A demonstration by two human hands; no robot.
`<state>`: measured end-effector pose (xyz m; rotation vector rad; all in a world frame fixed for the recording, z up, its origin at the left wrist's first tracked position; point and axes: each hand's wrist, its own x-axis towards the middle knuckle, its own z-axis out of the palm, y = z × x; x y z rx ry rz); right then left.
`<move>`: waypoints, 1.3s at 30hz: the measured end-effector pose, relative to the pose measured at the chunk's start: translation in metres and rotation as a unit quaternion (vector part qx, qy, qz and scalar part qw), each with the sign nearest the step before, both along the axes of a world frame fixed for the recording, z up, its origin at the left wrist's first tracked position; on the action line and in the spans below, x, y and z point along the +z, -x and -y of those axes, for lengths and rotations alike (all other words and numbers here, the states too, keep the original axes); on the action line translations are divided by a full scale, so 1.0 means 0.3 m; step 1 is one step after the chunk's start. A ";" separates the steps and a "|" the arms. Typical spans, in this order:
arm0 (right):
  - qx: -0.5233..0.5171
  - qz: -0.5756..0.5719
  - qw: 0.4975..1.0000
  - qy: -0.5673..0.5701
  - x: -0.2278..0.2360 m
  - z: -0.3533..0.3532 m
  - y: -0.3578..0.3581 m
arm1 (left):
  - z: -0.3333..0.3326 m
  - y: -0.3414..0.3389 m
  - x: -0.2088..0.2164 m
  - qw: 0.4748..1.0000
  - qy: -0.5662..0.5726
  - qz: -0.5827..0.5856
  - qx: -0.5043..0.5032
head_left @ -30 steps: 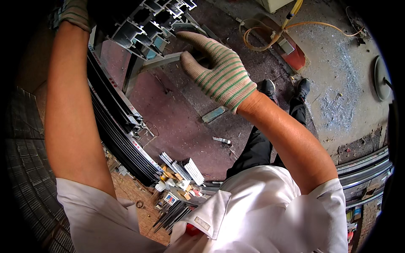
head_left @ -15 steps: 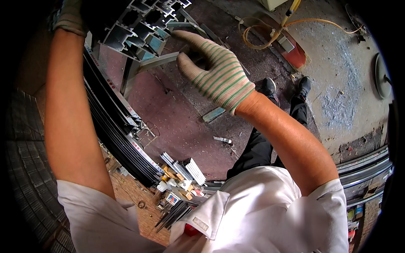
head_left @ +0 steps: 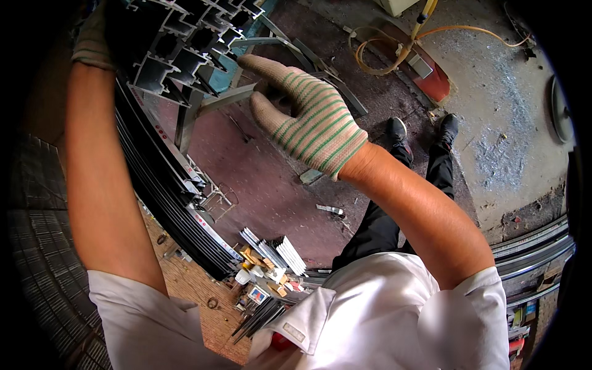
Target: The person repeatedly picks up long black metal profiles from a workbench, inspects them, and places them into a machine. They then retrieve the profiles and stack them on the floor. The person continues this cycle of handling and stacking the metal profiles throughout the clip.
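Note:
A stack of dark aluminium profiles (head_left: 197, 40) shows its hollow, notched cut ends at the upper left, beside a grey metal frame (head_left: 231, 98). My left hand (head_left: 94, 46), in a striped knit glove, is stretched up to the far left side of that stack. Its fingers disappear into shadow, so their grip is hidden. To the right of the cut ends floats my right hand (head_left: 311, 117), in a green-striped glove. Its thumb and forefinger are spread with a gap between them, and nothing shows in it.
Long black profiles (head_left: 154, 185) run down the left side. White strips (head_left: 290, 256) and mixed small items lie low in the middle. A yellow hose (head_left: 425, 24) coils by a red board (head_left: 435, 89). Shavings (head_left: 502, 145) litter the floor; a small tool (head_left: 331, 211) lies near my leg.
The profile ends have shifted left and slightly down in view. Both gloved hands sit a little further left, the right one also slightly lower and still spread.

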<state>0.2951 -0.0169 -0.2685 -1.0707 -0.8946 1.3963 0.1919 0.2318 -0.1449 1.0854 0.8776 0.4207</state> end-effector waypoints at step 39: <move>-0.024 -0.007 0.999 -0.032 -0.040 0.006 0.013 | -0.146 0.149 0.045 0.966 -0.115 -0.213 0.095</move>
